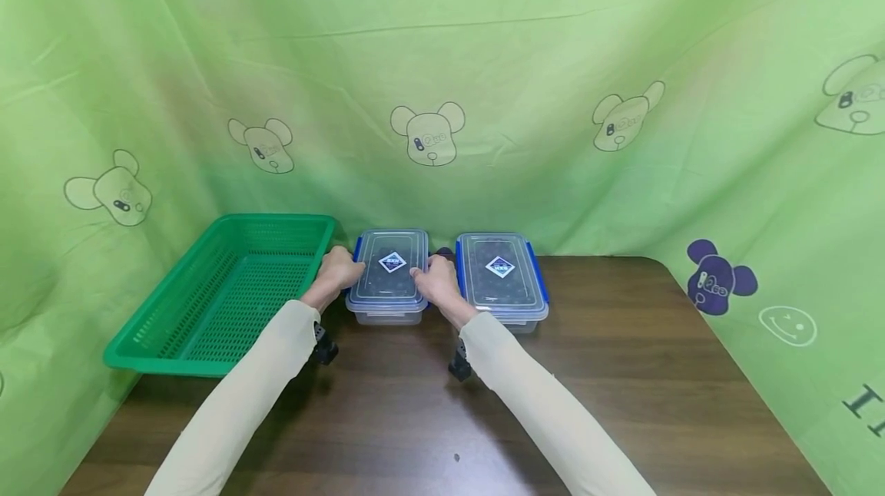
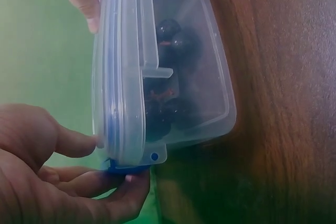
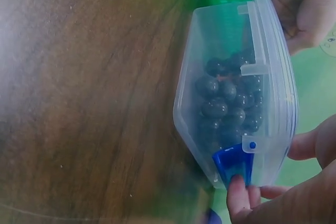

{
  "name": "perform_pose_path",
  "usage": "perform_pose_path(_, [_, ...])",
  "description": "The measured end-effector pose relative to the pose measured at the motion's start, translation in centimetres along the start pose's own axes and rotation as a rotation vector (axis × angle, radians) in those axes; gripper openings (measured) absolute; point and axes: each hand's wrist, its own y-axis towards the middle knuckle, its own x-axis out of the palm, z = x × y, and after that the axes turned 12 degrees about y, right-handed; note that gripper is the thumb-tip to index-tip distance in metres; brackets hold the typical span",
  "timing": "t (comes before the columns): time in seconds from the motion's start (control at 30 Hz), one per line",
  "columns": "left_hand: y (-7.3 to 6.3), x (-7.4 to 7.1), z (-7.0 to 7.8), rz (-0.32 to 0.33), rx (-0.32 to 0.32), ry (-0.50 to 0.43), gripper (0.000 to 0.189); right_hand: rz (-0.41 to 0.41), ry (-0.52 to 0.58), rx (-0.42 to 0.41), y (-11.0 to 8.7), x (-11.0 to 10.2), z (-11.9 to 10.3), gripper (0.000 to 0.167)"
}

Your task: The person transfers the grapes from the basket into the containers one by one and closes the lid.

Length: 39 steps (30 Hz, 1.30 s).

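Note:
A clear plastic food container [image 1: 387, 273] with a lid and a diamond-shaped label sits on the table between both hands. Dark grapes [image 3: 223, 98] with reddish stems show through its wall. My left hand [image 1: 340, 269] grips its left side, thumb at the lid's edge and fingers curled on a blue latch [image 2: 126, 168]. On the opposite side my right hand [image 1: 439, 282] holds it likewise, thumb over the lid, fingertips on the other blue latch [image 3: 233, 162], which stands angled away from the lid rim.
A second lidded container [image 1: 501, 277] with blue latches stands just right of my right hand. To the left is a green plastic basket [image 1: 166, 365], its right wall close to my left hand. Behind the brown wooden table [image 1: 622, 373] hangs a green printed cloth [image 1: 525, 97].

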Motion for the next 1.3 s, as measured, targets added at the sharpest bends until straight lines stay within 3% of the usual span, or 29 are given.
perform_pose_path(0.27, [-0.1, -0.2, 0.0, -0.01, 0.018, 0.037, 0.033, 0.0, 0.041, 0.025, -0.6, 0.8, 0.3, 0.041])
perform_pose_path(0.67, [-0.2, -0.2, 0.2, -0.019, 0.019, 0.078, 0.041, 0.021, 0.069, 0.036, -0.9, 1.0, 0.4, 0.042])
perform_pose_path(0.97, [-0.2, -0.3, 0.1, -0.011, 0.03, 0.088, 0.038, 0.038, 0.07, -0.007, -1.1, 1.1, 0.4, 0.048])
perform_pose_path(1.3, [-0.5, -0.4, 0.3, -0.023, 0.035, 0.091, 0.04, 0.107, 0.001, -0.032, -1.2, 1.2, 0.3, 0.058])
